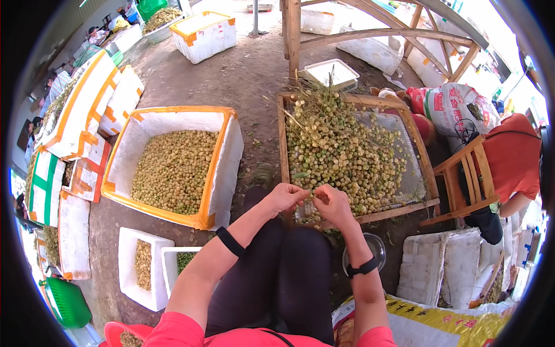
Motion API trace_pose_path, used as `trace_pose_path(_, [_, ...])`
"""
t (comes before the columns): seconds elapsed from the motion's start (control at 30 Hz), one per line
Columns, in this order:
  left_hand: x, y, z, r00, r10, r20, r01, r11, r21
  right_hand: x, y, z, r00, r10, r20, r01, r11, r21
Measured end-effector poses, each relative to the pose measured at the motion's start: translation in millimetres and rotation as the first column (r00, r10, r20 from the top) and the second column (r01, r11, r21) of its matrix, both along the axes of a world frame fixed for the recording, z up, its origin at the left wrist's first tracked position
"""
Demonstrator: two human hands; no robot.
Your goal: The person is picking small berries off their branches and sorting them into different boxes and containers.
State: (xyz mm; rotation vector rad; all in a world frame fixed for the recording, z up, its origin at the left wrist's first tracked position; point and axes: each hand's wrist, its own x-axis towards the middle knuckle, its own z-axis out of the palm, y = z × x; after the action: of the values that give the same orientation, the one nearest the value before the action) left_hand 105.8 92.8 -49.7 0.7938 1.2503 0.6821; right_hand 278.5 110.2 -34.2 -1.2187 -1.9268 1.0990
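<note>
Left grip (287, 198) and right grip (333, 205), fingers curled, closure and hold indiscernible; yellow-green fruit (352, 159) lies just beyond, heaped in the wood-framed sieve (399, 211).

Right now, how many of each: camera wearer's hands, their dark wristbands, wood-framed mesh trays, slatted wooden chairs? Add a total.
Left hand and right hand: 2
Dark wristbands: 2
Mesh tray: 1
Wooden chair: 1
Total: 6

Head-worn fisheye view, facing down and forward; hands (287, 198) close, lap (300, 269) nearest at six o'clock, ground (254, 69) receding towards twelve.
</note>
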Motion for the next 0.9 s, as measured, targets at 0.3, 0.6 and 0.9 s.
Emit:
trace_pose_path(0.3, [1, -4, 15, 0.981, -0.041, 0.187, 0.052, 0.997, -0.052, 4, -7, 0, 0.986, 0.031, -0.162, -0.004, 0.986, 0.166])
trace_pose_path(0.6, [-1, -3, 10, 0.901, -0.073, 0.427, 0.12, 0.989, -0.084, 5, -12, 1, 0.996, 0.046, 0.071, -0.078, 0.831, 0.551])
trace_pose_path(0.9, [14, -2, 19, 0.914, 0.04, 0.405, -0.052, 0.998, 0.021, 78, 1, -2, 0.953, -0.304, -0.019, 0.302, 0.935, 0.185])
